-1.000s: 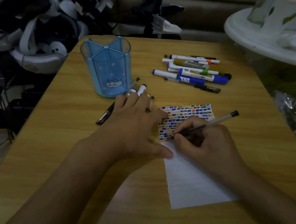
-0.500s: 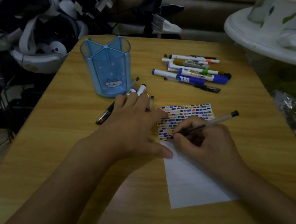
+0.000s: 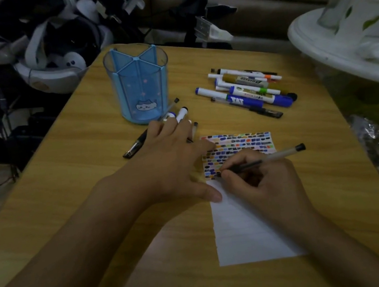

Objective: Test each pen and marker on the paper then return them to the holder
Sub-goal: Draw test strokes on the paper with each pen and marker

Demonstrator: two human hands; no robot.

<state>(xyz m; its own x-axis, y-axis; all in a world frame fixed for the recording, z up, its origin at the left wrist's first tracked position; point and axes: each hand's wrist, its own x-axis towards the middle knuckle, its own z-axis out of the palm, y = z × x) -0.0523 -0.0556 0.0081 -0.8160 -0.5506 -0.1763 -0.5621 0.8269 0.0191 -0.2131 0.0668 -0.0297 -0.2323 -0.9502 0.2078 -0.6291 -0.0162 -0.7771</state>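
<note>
Two bare forearms are seen, with no sleeve shown on either up to the frame's lower edge. The left hand (image 3: 174,160) and the right hand (image 3: 261,181) are uncovered. Short fingernails can be made out on the left thumb.

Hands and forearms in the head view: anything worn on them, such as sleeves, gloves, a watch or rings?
Nothing worn shows. The left hand and right hand are bare, without gloves, and both forearms are uncovered right to the frame edge, with no sleeve cuff in view. I see no watch, band or ring, though the light is dim.
</note>
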